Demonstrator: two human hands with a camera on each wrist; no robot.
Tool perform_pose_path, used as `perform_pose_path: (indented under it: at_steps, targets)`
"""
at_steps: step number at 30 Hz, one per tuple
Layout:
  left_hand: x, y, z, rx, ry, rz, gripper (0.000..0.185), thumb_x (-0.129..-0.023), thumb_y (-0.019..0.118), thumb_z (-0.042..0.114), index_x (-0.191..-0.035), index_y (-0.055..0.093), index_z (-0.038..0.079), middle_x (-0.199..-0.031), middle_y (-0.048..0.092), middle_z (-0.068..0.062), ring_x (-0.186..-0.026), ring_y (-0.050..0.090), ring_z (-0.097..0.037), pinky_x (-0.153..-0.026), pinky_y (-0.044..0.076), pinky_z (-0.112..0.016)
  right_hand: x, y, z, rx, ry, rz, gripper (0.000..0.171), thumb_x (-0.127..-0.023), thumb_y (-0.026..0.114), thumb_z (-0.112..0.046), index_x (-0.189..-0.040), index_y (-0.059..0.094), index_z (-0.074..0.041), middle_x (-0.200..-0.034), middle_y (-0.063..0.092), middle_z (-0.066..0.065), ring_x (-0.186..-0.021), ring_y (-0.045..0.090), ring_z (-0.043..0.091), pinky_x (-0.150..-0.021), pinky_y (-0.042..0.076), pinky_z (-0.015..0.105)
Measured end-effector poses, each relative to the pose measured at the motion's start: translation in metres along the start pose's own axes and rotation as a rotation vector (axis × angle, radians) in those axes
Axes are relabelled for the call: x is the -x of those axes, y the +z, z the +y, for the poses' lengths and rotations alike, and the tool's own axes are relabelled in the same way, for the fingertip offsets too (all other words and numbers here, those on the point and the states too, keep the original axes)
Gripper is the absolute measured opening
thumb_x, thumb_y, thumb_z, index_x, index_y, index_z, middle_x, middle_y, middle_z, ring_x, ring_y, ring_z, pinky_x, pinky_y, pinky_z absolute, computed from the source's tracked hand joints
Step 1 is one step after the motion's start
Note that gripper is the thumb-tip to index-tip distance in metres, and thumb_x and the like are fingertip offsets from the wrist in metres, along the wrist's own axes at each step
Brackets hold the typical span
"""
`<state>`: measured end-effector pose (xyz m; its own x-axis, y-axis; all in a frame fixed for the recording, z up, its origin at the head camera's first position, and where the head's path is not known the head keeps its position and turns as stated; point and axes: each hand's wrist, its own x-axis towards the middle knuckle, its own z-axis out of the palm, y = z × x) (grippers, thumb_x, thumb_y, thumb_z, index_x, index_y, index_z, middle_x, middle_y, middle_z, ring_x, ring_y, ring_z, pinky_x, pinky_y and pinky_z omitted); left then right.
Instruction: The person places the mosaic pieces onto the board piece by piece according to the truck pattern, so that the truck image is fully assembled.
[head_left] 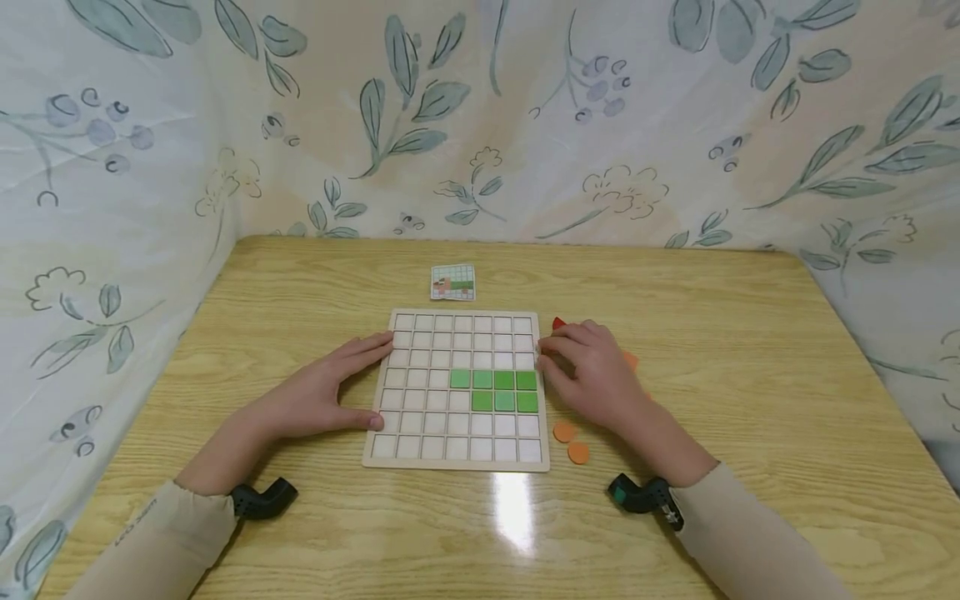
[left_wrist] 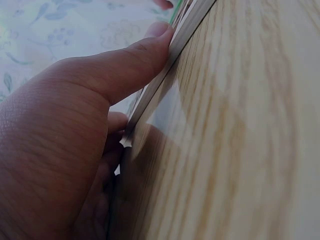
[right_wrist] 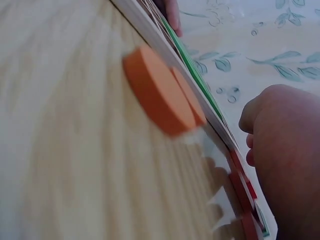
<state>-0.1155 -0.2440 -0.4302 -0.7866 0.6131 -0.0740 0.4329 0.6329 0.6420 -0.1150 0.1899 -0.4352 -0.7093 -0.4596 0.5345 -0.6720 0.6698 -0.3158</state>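
A square wooden grid board (head_left: 416,463) lies flat on the table, with several green tiles (head_left: 505,380) in two rows of cells at its right side. My left hand (head_left: 318,392) rests along the board's left edge, thumb and fingers spread and touching the rim. At the right edge is my right hand (head_left: 592,371), fingers loosely bent and fingertips close to the rim; no piece shows between them. A red piece (head_left: 558,322) pokes out beyond its fingers. Orange pieces (head_left: 630,360) lie partly hidden under this hand. Two orange discs (head_left: 577,452) lie nearer the front.
A small picture card (head_left: 453,283) with a coloured grid pattern lies behind the board. The wooden table (head_left: 720,333) meets a leaf-patterned cloth (head_left: 525,167) at the back and sides. Black wrist devices (head_left: 262,500) sit at both cuffs.
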Motion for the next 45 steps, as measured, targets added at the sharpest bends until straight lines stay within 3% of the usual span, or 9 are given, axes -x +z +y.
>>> perform_pose_path:
  at_steps: [16,24,32,45]
  targets:
    - [-0.001,0.0,-0.001,0.003,0.005,-0.003,0.115,-0.084,0.088,0.067,-0.175,0.032,0.023,-0.181,0.021,0.008,-0.167,0.014,-0.031,-0.128,0.023,-0.066,0.026,-0.029,0.028,0.054,0.103,0.001,0.019,-0.093,0.078,-0.001,-0.111,0.083,0.003,-0.106,0.078,0.015,-0.093,0.064,0.036,-0.084,0.05,0.05]
    - [-0.001,0.001,-0.002,-0.003,-0.001,-0.004,0.114,-0.084,0.088,0.067,-0.175,0.032,0.025,-0.181,0.021,0.008,-0.167,0.015,-0.031,-0.128,0.022,-0.066,0.038,-0.04,0.035,0.046,0.117,0.029,0.018,-0.091,0.075,0.002,-0.107,0.083,0.002,-0.104,0.079,0.013,-0.087,0.061,0.031,-0.078,0.046,0.044]
    - [-0.001,0.001,-0.002,-0.002,0.002,-0.003,0.114,-0.084,0.088,0.066,-0.174,0.032,0.025,-0.181,0.021,0.008,-0.167,0.015,-0.032,-0.127,0.022,-0.067,0.042,-0.045,0.043,0.054,0.118,0.057,0.019,-0.09,0.079,0.002,-0.108,0.083,0.001,-0.102,0.077,0.013,-0.084,0.057,0.027,-0.077,0.043,0.041]
    - [-0.001,0.0,-0.003,-0.004,0.017,-0.001,0.114,-0.086,0.088,0.064,-0.175,0.031,0.022,-0.181,0.021,0.007,-0.167,0.016,-0.03,-0.128,0.024,-0.064,0.043,-0.045,0.05,0.048,0.149,-0.002,0.024,-0.088,0.081,0.002,-0.112,0.083,0.001,-0.107,0.076,0.013,-0.088,0.057,0.028,-0.077,0.043,0.042]
